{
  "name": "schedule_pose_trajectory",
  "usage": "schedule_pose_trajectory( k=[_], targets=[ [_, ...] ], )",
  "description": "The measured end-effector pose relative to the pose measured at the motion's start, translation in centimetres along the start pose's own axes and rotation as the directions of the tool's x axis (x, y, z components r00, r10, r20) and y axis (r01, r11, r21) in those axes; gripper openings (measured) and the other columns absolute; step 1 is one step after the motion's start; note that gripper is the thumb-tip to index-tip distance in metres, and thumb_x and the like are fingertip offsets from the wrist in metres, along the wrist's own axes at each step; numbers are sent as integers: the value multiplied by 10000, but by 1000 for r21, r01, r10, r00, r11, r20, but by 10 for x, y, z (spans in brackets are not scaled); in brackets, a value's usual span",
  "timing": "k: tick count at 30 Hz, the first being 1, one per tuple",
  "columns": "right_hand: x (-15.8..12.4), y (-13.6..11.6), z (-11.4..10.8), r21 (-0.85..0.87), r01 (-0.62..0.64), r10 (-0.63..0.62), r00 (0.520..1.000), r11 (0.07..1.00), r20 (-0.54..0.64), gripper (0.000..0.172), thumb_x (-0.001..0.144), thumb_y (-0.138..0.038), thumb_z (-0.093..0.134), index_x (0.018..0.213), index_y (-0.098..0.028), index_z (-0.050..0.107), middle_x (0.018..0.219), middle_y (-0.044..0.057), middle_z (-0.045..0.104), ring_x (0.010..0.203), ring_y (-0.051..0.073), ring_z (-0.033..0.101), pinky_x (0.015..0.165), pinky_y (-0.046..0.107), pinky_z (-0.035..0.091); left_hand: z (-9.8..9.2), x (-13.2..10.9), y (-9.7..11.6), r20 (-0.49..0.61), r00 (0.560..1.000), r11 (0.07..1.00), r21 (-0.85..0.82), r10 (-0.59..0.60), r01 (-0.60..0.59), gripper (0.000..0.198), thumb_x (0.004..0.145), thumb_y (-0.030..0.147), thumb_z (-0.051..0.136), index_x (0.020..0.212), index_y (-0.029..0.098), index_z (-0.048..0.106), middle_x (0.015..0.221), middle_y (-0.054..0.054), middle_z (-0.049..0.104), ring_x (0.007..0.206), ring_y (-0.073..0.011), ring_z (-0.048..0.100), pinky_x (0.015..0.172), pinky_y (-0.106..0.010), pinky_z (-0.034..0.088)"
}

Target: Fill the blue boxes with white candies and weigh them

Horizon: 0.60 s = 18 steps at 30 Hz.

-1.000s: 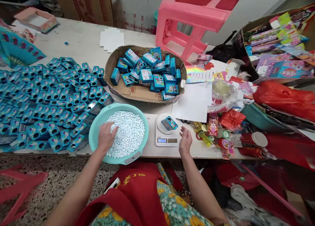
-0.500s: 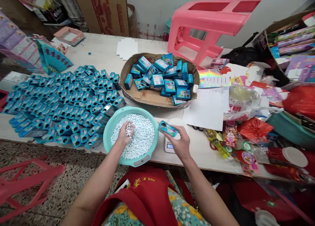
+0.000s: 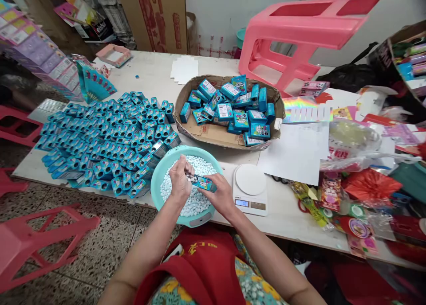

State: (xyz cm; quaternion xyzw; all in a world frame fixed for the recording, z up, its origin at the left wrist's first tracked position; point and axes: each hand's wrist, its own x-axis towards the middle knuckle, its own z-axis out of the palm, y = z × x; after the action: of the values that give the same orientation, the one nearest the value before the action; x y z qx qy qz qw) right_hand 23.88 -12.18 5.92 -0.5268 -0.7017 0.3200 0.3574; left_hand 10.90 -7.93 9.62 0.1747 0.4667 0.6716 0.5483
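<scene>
My left hand is closed around some small white candies above a turquoise basin. More white candies fill the basin beneath. My right hand grips a small blue candy box, held sideways over the basin. The box's left end meets the candies at my left fingers; its opening is hidden by them. A white kitchen scale lies to the right of my right hand, with nothing on its round plate.
Many blue boxes with round holes stand massed on the left of the table. Behind the basin, a cut-down cardboard tray holds more boxes. A pink stool rests on the table; wrappers and bags clutter the right.
My left hand has lifted from the candies with some in it. My right hand has brought the box leftward from over the scale to meet it. The camera view has shifted slightly left.
</scene>
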Motion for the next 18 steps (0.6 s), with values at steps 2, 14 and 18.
schedule_pose_trajectory(
  k=[2,14,18],
  targets=[
    [1,2,1,25,-15,15,1000,1000,-7,353,725,-310,748,1051,-243,631,954,52,642,920,231,589,812,360,471,1,4,1,-4,999,999,-17,-47,47,459,771,462,643,538,177,368,483,60,312,388,-51,325,380,-202,242],
    [-44,51,-84,248,-299,362,892,921,-270,331,734,-367,709,1021,-219,638,986,53,648,892,218,623,800,351,505,-52,69,-11,246,960,436,856,132,-279,330,665,358,695,948,204,629,1029,-97,608,1074,-308,521,963,-445,372],
    [-57,113,-102,179,-403,438,765,898,-472,363,716,-423,700,997,-201,644,988,73,648,932,259,611,848,422,485,25,125,-30,413,885,467,752,215,-465,402,705,297,675,1095,227,603,1177,-108,555,1188,-299,456,1038,-415,305]
  ],
)
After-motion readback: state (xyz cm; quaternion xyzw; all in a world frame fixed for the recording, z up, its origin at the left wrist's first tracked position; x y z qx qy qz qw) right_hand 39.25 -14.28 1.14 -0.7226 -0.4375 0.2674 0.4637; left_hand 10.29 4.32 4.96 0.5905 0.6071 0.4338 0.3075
